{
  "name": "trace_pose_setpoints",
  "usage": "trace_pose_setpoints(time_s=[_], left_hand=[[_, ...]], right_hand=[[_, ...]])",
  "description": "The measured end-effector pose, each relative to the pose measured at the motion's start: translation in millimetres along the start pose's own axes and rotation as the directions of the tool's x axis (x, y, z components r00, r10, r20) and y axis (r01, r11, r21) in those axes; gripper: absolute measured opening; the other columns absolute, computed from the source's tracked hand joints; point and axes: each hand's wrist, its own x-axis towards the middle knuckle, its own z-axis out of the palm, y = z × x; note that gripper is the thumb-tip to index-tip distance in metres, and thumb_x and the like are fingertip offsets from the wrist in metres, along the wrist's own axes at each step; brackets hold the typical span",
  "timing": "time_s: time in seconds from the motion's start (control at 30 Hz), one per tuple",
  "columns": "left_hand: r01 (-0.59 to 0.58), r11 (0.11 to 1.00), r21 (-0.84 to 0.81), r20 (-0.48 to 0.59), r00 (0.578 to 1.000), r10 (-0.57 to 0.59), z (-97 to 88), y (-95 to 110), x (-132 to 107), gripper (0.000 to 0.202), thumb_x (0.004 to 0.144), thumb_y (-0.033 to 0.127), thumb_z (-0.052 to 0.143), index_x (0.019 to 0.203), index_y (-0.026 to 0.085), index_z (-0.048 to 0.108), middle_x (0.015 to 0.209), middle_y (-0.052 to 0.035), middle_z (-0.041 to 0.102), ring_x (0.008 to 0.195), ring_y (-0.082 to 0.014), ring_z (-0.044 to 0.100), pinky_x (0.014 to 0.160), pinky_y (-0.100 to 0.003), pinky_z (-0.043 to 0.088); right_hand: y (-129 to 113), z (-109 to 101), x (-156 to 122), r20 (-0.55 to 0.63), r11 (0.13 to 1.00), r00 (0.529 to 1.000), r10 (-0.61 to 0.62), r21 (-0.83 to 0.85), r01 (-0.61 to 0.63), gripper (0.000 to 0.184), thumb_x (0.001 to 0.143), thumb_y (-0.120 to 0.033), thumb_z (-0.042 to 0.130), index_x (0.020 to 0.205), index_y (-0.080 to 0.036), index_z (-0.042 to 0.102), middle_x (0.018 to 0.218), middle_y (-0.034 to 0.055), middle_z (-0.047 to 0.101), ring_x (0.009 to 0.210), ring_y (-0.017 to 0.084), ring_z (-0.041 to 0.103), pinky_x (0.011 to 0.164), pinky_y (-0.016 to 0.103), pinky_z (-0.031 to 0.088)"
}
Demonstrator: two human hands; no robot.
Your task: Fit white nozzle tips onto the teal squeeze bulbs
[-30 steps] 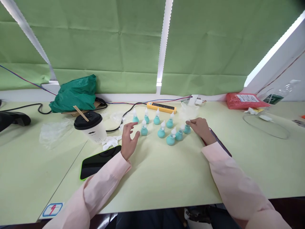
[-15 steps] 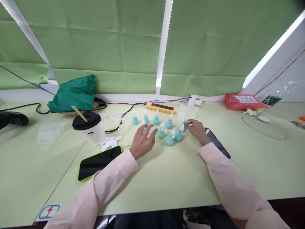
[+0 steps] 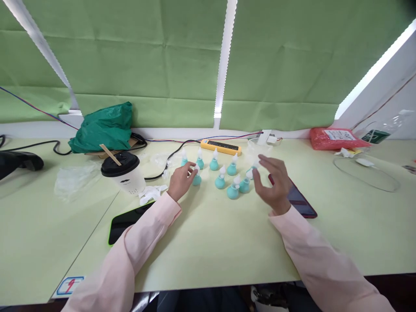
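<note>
Nine or so small teal rubber bulbs with white cone-shaped tips (image 3: 220, 179) are stood in a loose cluster at the middle of the frame, on the pale green table (image 3: 211, 242), between the two hands. The left hand (image 3: 180, 181) is set at the left edge of the cluster, its fingers (image 3: 191, 169) pinched around the white tip of one teal bulb (image 3: 196, 178). The right hand (image 3: 274, 184) is held raised just right of the cluster, its fingers spread and empty. The gripped bulb is judged best kept upright and lifted straight, so that neighbours close by are not knocked over. Each bulb is stood on its round base, its long axis vertical, tip pointed upward. A white paper cup with a black lid (image 3: 124, 172) is seen at centre left.
</note>
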Motion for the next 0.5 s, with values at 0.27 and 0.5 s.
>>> trace_pose_setpoints(time_s=[0.27, 0.5], left_hand=[[-0.163, 0.985, 0.058, -0.086, 0.982, 0.167, -10.5, 10, -19, 0.015, 0.076, 0.029, 0.041, 0.082, 0.017, 0.049, 0.069, -0.0006, 0.053, 0.064, -0.0113, 0.050, 0.053, -0.020, 0.041], [-0.318, 0.894, 0.315, 0.119, 0.948, 0.295, -14.2, 22, -26, 0.013, 0.077, 0.025, 0.036, 0.072, 0.018, 0.045, 0.061, -0.0007, 0.050, 0.065, -0.0145, 0.047, 0.050, -0.022, 0.035]], right_hand=[[-55, 5, -31, 0.219, 0.941, 0.968, -0.119, 0.335, 0.040, 0.045, 0.065, -0.006, 0.058, 0.106, -0.018, 0.043, 0.096, 0.0111, 0.055, 0.090, 0.022, 0.052, 0.070, 0.038, 0.047], [-70, 10, -45, 0.490, 0.867, 0.872, 0.023, 0.424, -0.262, 0.041, 0.071, -0.013, 0.053, 0.109, -0.019, 0.040, 0.097, 0.0076, 0.053, 0.091, 0.018, 0.049, 0.072, 0.033, 0.048]])
